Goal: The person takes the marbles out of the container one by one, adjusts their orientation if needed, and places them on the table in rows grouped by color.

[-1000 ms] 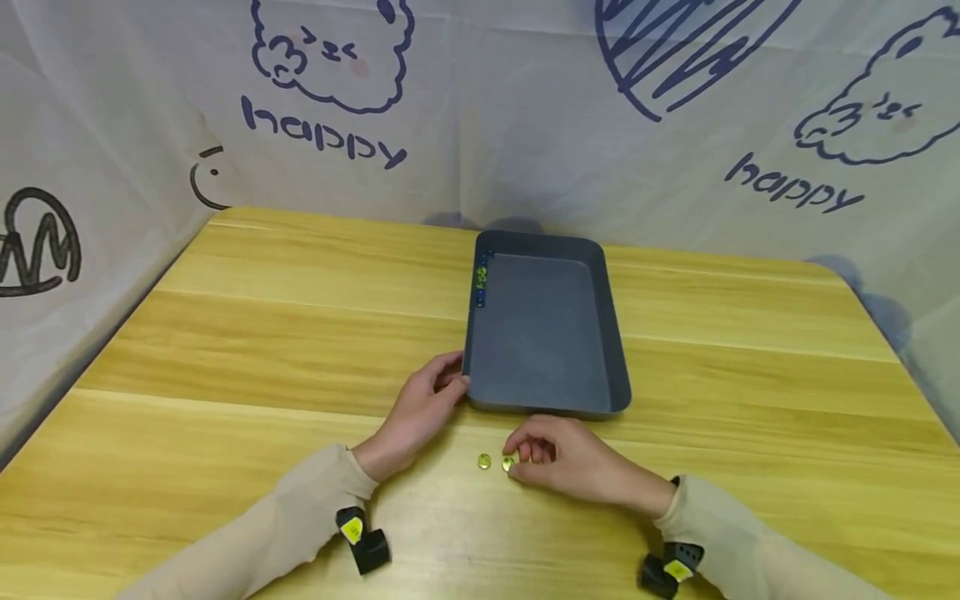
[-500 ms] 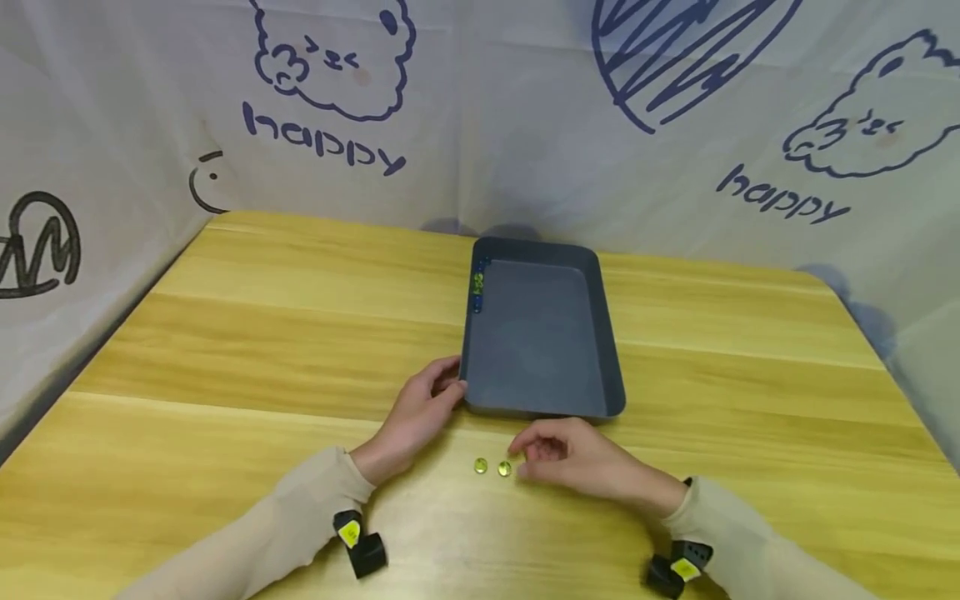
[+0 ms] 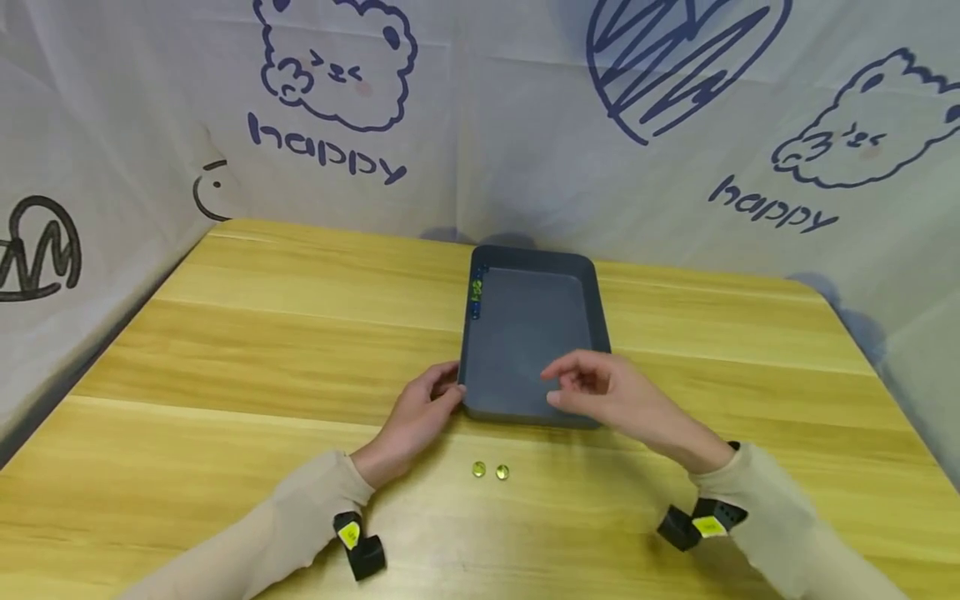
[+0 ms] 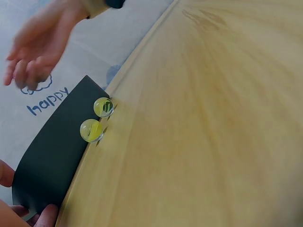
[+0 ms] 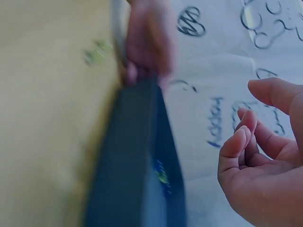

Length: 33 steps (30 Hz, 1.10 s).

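Note:
A dark grey rectangular baking tray [image 3: 517, 342] lies on the table. My left hand [image 3: 420, 417] grips its near left corner, with the thumb and fingers [image 4: 46, 216] at the wall in the left wrist view. Two clear glass marbles with yellow-green swirls [image 3: 478, 470] [image 4: 91, 130] sit side by side on the wood in front of the tray. Over the tray's near right part hovers my right hand [image 3: 600, 387], its fingers [image 5: 234, 144] loosely curled and nothing between them. Inside the tray, several blue and yellow-green marbles [image 3: 476, 292] line the far part of the left wall.
The wooden table [image 3: 300, 333] reaches back to a white cloth backdrop [image 3: 510, 125] with drawings and "happy" lettering. Black wrist cameras [image 3: 363, 557] are strapped over both beige sleeves [image 3: 277, 517].
My right hand has let go of the right-hand marble, then risen forward and to the right over the tray. Both loose marbles stay on the table. My left hand keeps its place on the tray corner.

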Tool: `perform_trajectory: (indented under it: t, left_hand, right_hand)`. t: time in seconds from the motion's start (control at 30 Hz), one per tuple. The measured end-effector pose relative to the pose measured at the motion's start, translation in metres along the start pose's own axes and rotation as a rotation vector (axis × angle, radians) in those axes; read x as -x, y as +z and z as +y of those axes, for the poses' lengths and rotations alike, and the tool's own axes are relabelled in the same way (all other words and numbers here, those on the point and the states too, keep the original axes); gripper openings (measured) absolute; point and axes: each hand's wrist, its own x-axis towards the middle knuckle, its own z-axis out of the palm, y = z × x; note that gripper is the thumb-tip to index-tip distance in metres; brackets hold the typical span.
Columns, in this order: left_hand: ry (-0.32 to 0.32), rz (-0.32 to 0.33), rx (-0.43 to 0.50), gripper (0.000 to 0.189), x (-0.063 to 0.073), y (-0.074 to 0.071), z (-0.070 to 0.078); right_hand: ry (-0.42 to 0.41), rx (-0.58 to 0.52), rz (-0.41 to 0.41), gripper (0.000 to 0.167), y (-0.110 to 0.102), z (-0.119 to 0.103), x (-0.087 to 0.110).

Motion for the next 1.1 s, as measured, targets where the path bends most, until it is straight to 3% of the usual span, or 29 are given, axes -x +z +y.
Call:
perform_trajectory:
  t: [0.17, 0.33, 0.57, 0.9, 1.1]
  left_hand:
    - [0.006, 0.006, -0.002, 0.045, 0.000, 0.000, -0.001]
    - [0.003, 0.010, -0.013, 0.043, 0.000, 0.001, -0.001]
    - [0.018, 0.013, -0.011, 0.043, 0.000, 0.001, -0.001]
    - [0.022, 0.008, -0.012, 0.043, 0.000, 0.000, -0.001]
    - [0.019, 0.010, -0.028, 0.043, 0.000, 0.000, 0.000]
  right_hand:
    - [-0.003, 0.023, 0.108, 0.028, -0.021, -0.004, -0.030]
    - [0.035, 0.026, 0.164, 0.031, -0.039, -0.004, -0.067]
    - [0.062, 0.036, 0.225, 0.032, -0.044, -0.006, -0.110]
    - [0.070, -0.019, 0.220, 0.034, -0.030, 0.010, -0.161]
    - [0.112, -0.016, 0.192, 0.034, -0.028, 0.022, -0.179]
